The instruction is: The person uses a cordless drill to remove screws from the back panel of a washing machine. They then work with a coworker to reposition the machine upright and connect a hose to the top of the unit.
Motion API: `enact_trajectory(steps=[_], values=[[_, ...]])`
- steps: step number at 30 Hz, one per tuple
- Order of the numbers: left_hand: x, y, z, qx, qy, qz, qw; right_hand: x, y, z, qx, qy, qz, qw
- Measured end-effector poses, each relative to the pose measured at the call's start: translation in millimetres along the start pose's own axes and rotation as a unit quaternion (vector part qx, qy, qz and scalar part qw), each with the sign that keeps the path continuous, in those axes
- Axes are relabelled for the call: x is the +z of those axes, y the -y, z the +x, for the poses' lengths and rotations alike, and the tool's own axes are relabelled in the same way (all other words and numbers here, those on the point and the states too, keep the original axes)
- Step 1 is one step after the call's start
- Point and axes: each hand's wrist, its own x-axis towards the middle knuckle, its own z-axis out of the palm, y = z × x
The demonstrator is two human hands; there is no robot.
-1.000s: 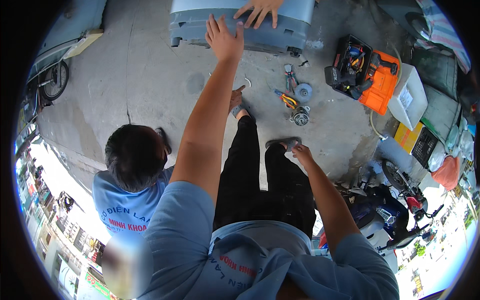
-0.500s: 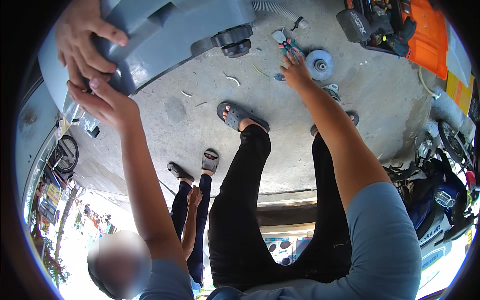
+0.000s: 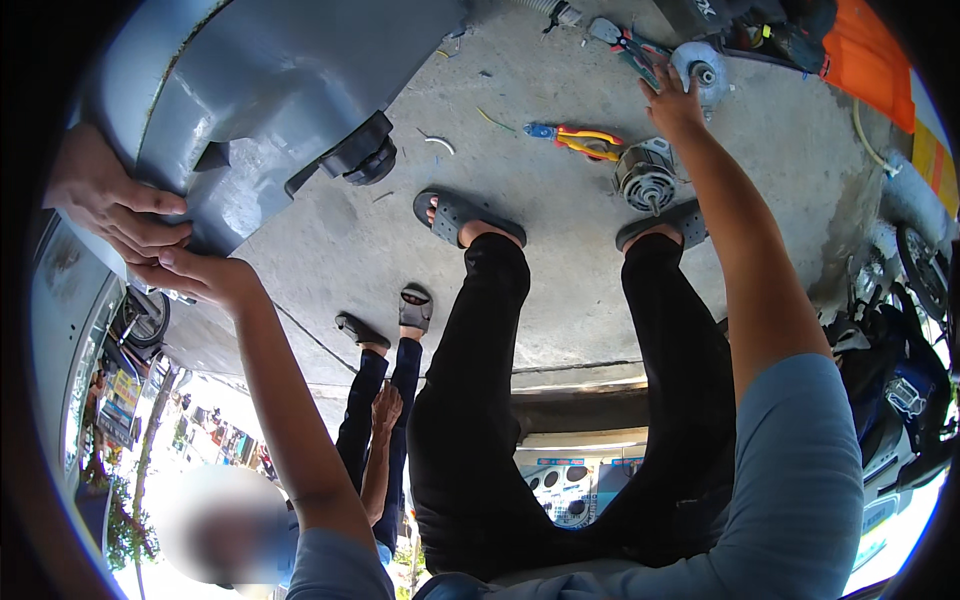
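At the left, my left hand (image 3: 212, 277) grips the lower edge of a large grey casing (image 3: 290, 70); its fingertips are hidden. Another person's hand (image 3: 120, 200) lies on the casing right beside it, touching my fingers. A black knob (image 3: 362, 152) sticks out of the casing. My right hand (image 3: 676, 108) is reaching to the floor with its fingers apart. Closest to it are the handles of red-and-teal cutting pliers (image 3: 634, 50) and a round pale-blue disc (image 3: 712, 75) with a metal hub. Yellow-and-red pliers (image 3: 588, 138) and an electric motor (image 3: 646, 178) lie nearer to me.
An orange toolbox (image 3: 868, 60) stands at the far right, with a ribbed grey hose (image 3: 550, 10) at the top. Wire scraps (image 3: 437, 142) litter the concrete floor. Parked motorbikes (image 3: 890, 380) are on the right. Someone stands at the left in grey sandals (image 3: 415, 308).
The casing with its knob has shifted left and closer to me, both hands still at its edge. My right hand has moved slightly back, uncovering the yellow-and-red pliers and the motor.
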Motion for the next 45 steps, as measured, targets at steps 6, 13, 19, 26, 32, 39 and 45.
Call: enact_trajectory(steps=[6,13,19,26,32,39,45], values=[[-11.9,3.4,-39.9,-0.020,-0.020,0.037,0.999,23.7,134.3,-19.4,-0.317,0.021,0.040,0.947],[-26.6,4.4,-101.9,-0.022,-0.017,0.096,0.995,34.5,109.6,-15.2,-0.135,-0.010,-0.047,0.990],[-40.0,35.2,-158.0,-0.081,-0.016,0.151,0.985,0.8,51.3,-14.5,0.071,0.089,0.153,0.982],[-33.4,-12.5,-190.2,-0.150,0.019,0.083,0.985,23.4,63.7,-25.7,0.100,0.135,0.254,0.953],[-73.1,-57.6,-339.5,-0.347,0.311,0.062,0.883,20.9,105.8,-110.2,-0.013,-0.089,0.111,0.990],[-110.4,-197.3,-433.7,-0.370,0.769,-0.258,0.453,27.1,167.2,-91.0,-0.100,0.019,0.172,0.980],[-100.4,-155.5,-437.7,-0.383,0.722,-0.164,0.553,68.4,189.9,-55.8,-0.010,-0.026,0.206,0.978]])
